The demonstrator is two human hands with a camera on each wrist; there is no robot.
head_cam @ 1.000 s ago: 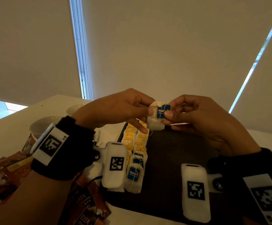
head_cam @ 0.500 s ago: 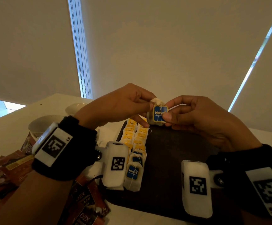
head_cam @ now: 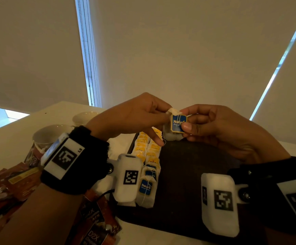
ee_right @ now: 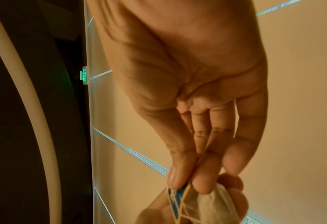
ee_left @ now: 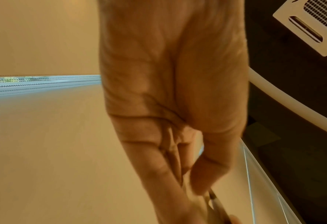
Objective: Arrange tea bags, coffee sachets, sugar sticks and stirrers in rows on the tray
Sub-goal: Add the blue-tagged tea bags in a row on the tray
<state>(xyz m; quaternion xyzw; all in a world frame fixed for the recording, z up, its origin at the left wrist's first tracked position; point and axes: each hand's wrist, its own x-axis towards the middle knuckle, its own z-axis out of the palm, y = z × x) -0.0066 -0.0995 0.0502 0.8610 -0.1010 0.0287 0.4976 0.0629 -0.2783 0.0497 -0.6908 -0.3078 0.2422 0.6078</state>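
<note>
The left wrist view is blurred, and the wristbands hide part of the dark tray and its near left corner. Above the tray's far end, the left hand pinches the top of a tea bag, while the right hand pinches its blue tag between thumb and fingers. Two rows of tea bags lie along the tray's left side. Coffee sachets and two cups sit left of the tray on the table.
</note>
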